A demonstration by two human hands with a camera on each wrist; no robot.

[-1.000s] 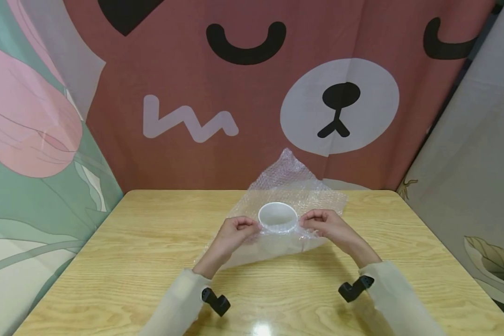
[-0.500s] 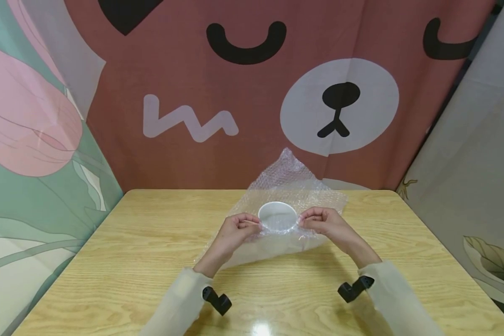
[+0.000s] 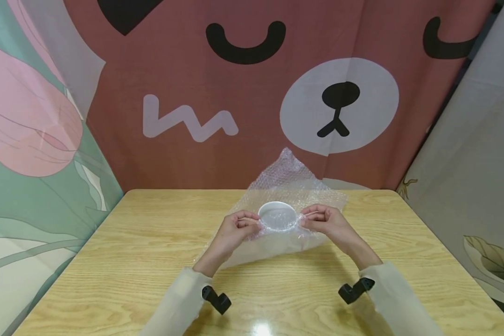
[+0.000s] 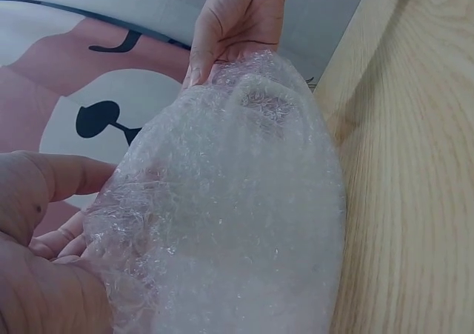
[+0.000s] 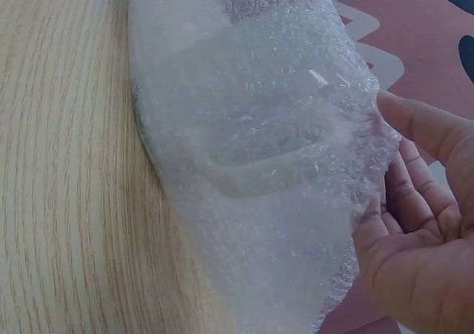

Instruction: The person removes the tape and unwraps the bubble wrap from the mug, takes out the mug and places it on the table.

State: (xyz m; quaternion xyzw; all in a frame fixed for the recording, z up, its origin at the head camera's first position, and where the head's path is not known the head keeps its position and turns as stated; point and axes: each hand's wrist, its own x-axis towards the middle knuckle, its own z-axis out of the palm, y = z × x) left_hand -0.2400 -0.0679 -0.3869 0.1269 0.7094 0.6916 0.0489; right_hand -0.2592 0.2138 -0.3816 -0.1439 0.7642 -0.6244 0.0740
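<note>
A white mug (image 3: 273, 205) stands on a sheet of clear bubble wrap (image 3: 285, 175). The near part of the sheet is drawn up over the mug's front and folds at its rim. My left hand (image 3: 234, 232) pinches the wrap just left of the rim. On the other side, my right hand (image 3: 331, 223) pinches it close to the rim, thumb and fingers together. Through the wrap in the right wrist view, the mug's handle (image 5: 252, 175) shows as a blurred loop. The left wrist view has the bubble wrap (image 4: 229, 201) bulging round the mug between both hands.
The wooden table (image 3: 151, 224) reaches back to a red printed curtain (image 3: 185, 163). The far corner of the wrap rises against that curtain. More printed curtains close off the left and right sides. A black wrist camera (image 3: 216, 300) sits on each sleeve.
My right hand has risen slightly at the rim. The wrap's folded edge has come a little further over the mug's mouth. The left hand has barely moved.
</note>
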